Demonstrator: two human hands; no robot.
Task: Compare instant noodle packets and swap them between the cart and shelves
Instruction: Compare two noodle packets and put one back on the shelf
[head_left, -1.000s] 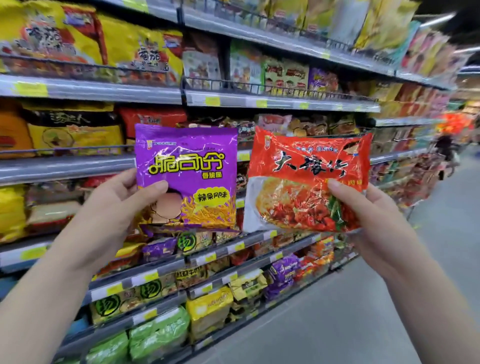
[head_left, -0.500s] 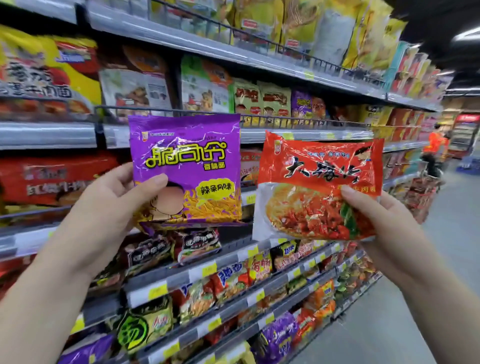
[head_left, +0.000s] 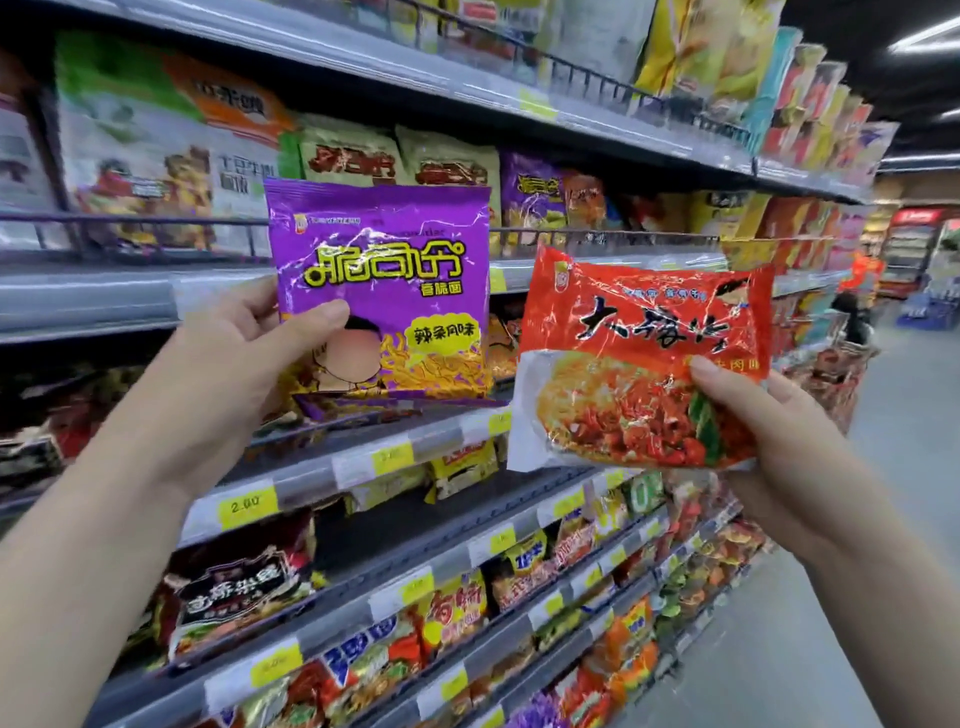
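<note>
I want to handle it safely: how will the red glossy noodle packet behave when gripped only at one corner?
The red glossy plastic noodle packet probably feels light, since the right hand holds it by one corner. Its shiny wrinkled film looks slippery and floppy at the edges. The noodle block inside likely keeps it flat but may crack if squeezed.

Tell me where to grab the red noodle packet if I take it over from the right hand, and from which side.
Take the red noodle packet by its free left edge, coming from the left. The right hand pinches its lower right corner, thumb on the front, so the left half hangs clear; the flat, sealed white margin there suits a pinch, probably without crushing the noodles.
</note>
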